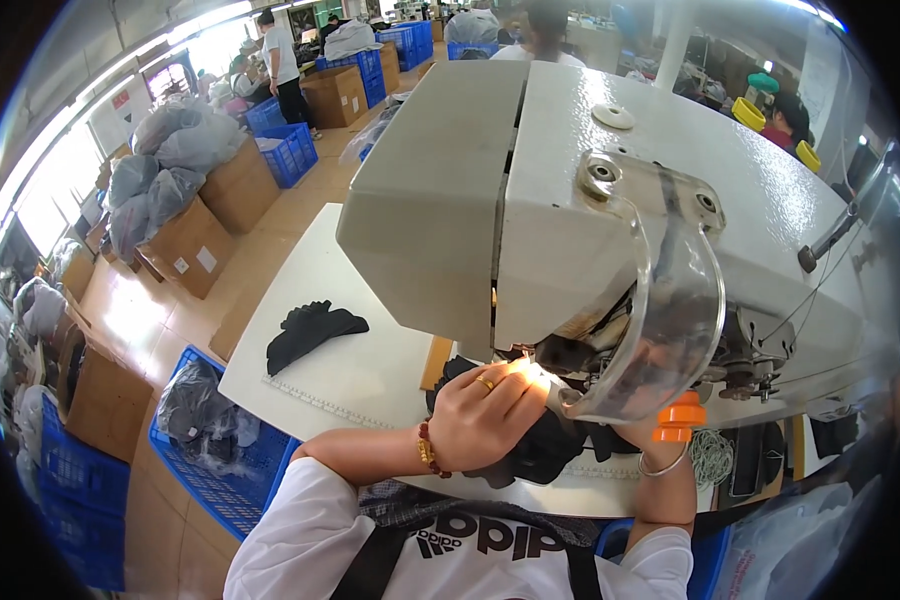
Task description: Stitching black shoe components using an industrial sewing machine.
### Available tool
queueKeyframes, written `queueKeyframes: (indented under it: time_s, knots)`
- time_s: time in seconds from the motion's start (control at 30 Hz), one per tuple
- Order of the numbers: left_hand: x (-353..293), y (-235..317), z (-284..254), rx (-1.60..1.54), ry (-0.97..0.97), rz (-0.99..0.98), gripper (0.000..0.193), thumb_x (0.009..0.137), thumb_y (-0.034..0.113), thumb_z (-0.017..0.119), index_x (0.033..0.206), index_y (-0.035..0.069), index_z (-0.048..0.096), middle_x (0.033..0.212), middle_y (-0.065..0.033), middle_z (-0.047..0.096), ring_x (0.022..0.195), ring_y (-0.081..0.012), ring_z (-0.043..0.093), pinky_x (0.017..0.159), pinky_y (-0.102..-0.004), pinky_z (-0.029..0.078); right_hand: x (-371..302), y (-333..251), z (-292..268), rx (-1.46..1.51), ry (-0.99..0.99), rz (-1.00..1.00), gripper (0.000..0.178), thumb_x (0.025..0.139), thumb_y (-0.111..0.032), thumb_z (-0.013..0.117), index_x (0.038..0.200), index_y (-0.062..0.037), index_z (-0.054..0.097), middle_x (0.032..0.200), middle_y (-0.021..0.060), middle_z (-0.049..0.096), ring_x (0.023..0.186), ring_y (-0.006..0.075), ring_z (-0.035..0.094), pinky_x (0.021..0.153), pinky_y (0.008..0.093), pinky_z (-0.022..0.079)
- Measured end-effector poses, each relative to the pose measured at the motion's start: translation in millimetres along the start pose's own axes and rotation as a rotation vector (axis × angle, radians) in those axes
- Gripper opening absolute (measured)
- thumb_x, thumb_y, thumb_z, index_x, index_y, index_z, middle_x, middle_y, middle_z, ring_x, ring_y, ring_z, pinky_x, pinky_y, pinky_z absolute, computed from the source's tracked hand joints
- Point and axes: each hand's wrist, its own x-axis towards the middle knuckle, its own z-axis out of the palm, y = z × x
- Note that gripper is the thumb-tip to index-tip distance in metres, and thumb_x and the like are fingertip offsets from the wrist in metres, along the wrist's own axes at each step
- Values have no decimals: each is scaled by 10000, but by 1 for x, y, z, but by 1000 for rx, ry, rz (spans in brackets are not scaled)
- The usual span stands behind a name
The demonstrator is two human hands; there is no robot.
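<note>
A large white sewing machine fills the middle of the head view. Under its head lies black fabric, bunched on the white table. My left hand is closed on this fabric, fingers bent and pressed together, their tips in the bright light by the needle area. The needle itself is hidden. My right hand is at the right side of the fabric, mostly behind a clear plastic guard and an orange knob; its fingers are hidden. Another black fabric piece with a ruffled edge lies at the left.
A ruler strip runs along the table. Left of the table stands a blue crate with bagged dark goods. Pale green cord lies coiled at the right. Cardboard boxes and several people are farther off.
</note>
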Motion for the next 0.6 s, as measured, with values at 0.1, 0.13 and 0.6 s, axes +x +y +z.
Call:
queueKeyframes:
  time_s: [0.1,0.13,0.6]
  knots:
    - [1,0,0,-13,41,0,144,713,97,659,836,49,601,863,-83,623,805,-203,644,720,-298,547,-12,8,-8,148,-41,80,614,710,-405,792,1158,-59,554,1061,92,549,1024,313,520,955,454,400]
    - [-2,-1,1,-47,9,-21,144,713,99,660,834,48,601,861,-81,622,803,-202,644,722,-297,547,-12,10,-8,149,-40,85,614,710,-405,792,1158,-59,554,1061,92,549,1024,313,520,955,454,400]
    - [-24,-7,2,-100,-162,-118,258,702,163,725,925,53,660,897,-91,625,843,-277,619,777,-465,496,-3,-14,-11,-590,-210,-150,287,836,-214,611,1114,-159,655,934,148,675,815,312,658,704,395,528]
